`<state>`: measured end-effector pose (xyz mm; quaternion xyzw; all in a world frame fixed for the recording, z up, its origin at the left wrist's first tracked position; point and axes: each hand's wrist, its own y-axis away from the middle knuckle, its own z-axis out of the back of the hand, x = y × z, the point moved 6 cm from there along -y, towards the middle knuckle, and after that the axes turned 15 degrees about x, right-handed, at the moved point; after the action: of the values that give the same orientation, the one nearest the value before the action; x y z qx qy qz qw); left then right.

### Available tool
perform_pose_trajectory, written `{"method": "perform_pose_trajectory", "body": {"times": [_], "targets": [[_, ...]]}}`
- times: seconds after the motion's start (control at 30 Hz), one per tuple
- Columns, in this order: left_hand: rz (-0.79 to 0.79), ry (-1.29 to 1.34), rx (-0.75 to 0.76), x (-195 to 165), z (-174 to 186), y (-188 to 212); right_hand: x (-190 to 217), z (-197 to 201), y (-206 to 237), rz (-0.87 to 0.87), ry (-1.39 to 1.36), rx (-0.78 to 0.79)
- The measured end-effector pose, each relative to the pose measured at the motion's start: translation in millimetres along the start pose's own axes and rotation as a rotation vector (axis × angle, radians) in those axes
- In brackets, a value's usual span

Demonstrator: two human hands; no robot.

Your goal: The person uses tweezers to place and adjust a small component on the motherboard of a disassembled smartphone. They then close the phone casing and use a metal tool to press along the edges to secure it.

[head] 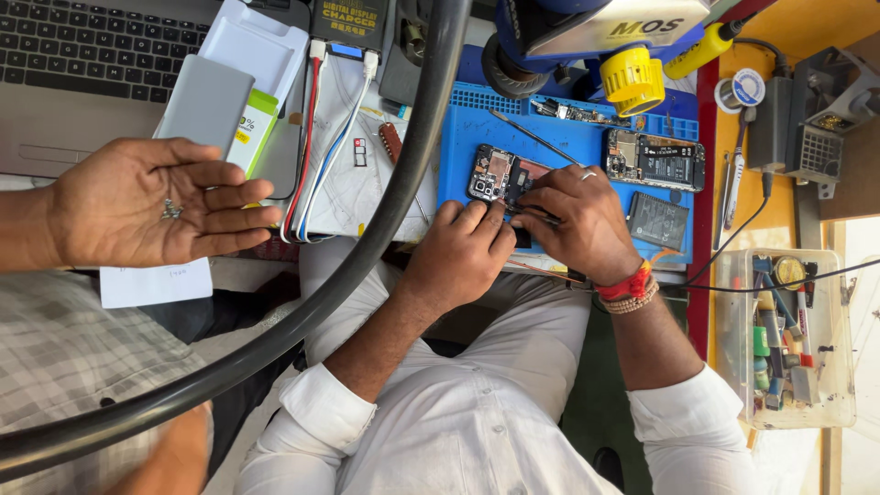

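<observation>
The left hand (463, 247) and right hand (573, 225) pinch an open phone (500, 176) on the blue mat (568, 137), in the middle of the table. It looks light, stiff and easy to break; hold its edges. At left, another person's open hand (151, 206) holds tiny screws (170, 210).
</observation>
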<state>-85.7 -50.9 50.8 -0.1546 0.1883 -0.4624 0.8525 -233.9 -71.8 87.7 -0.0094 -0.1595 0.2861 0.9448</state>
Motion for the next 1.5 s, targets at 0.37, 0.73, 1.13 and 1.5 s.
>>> {"method": "perform_pose_trajectory", "body": {"times": [0.37, 0.73, 1.13, 1.5], "targets": [[-0.033, -0.044, -0.094, -5, 13, 13, 0, -5, 3, -0.103, -0.204, 0.028], [-0.019, -0.043, -0.098, -2, 12, 15, 15, -10, -3, -0.221, -0.089, 0.010], [0.000, -0.007, -0.147, 0, 15, 15, 11, -5, -3, -0.250, -0.290, 0.047], [0.007, 0.070, -0.116, 1, 10, 11, 8, 5, -12, -0.192, -0.213, 0.075]]}}
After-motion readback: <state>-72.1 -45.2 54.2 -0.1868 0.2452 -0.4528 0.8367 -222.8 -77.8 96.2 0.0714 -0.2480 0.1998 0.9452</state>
